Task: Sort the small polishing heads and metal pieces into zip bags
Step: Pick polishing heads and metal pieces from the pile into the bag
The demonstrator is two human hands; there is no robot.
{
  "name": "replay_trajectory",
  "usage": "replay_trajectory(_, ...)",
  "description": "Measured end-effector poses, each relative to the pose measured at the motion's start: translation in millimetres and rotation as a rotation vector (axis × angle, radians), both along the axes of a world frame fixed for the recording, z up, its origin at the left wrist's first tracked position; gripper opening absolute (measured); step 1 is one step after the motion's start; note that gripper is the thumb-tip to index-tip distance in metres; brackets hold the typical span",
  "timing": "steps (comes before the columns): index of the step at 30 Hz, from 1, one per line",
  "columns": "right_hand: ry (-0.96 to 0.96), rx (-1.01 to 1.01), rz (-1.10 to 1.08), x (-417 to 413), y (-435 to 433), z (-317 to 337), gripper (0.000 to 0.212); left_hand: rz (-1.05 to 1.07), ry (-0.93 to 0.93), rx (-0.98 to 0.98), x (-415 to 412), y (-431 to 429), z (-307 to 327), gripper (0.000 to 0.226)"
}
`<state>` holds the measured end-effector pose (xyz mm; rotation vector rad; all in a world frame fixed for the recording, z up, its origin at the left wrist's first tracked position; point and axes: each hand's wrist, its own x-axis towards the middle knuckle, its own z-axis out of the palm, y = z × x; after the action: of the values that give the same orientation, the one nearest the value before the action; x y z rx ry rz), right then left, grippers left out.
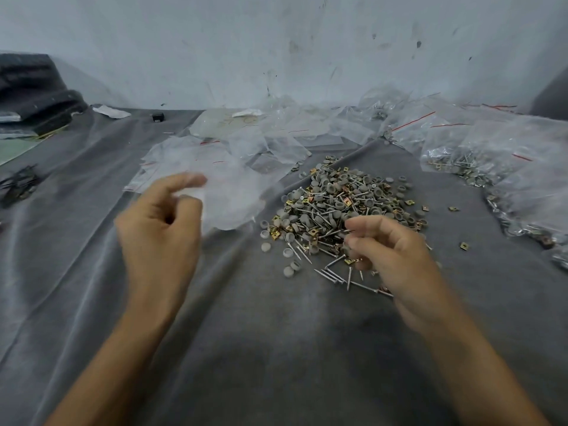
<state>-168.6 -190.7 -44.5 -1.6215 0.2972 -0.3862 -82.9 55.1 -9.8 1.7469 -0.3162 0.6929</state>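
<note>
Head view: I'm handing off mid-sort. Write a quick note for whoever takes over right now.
Left hand: fingers curled, blurred, at the empty zip bags; grip unclear.
Right hand: fingers curled over the near edge of the mixed pile; hold unclear.
Done: several filled bags lie at the right.
Left to do: the pile of grey heads, screws and gold clips lies unsorted on the grey cloth; a few stray clips lie right of it.
</note>
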Motion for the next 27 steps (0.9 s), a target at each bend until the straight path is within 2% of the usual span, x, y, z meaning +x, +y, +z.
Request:
replay_trajectory(2,-0.010,0.027,0.083,-1.1,5.1,0.7,0.028,0.134,-0.093,0.134,0.0,2.6,-4.4,0.035)
replay_trajectory(3,-0.010,0.009,0.178,-2.8,9.5,1.8,0.026,0.150,-0.080,0.227,-2.4,-0.3,-8.2,0.036)
replay_trajectory(5,0.000,-0.030,0.417,-6.1,24.2,3.4,0.025,0.123,-0.040,0.449,-10.3,-12.7,-13.8,0.040)
replay_trajectory(7,-0.001,-0.062,0.568,-7.1,40.0,1.3,0.031,0.045,-0.112,0.691,-18.6,-24.9,-19.8,0.040)
replay_trajectory(10,0.049,-0.234,0.490,-3.1,45.5,-5.1,0.034,-0.032,-0.228,0.868,-20.6,-32.3,-26.4,0.040)
replay_trajectory(14,0.089,-0.418,0.461,-3.6,42.8,-9.0,0.045,-0.079,-0.204,0.915,-21.5,-32.4,-33.7,0.039)
replay_trajectory(17,0.108,-0.633,0.439,-3.9,43.7,-14.6,0.048,-0.227,-0.084,0.789,-25.7,-35.7,-36.0,0.045)
replay_trajectory(19,0.145,-0.811,0.419,-4.2,42.6,-16.7,0.035,-0.335,-0.037,0.728,-27.2,-36.2,-35.8,0.039)
replay_trajectory(21,0.146,-0.906,0.408,-5.1,44.3,-15.0,0.018,-0.399,-0.046,0.762,-28.2,-37.3,-35.0,0.039)
replay_trajectory(24,0.132,-0.953,0.407,-3.6,45.8,-12.9,0.024,-0.357,-0.114,0.829,-27.1,-38.5,-36.6,0.037)
replay_trajectory(27,0.147,-0.979,0.418,-2.6,42.9,-13.6,0.036,-0.208,-0.156,0.771,-21.3,-36.7,-37.0,0.035)
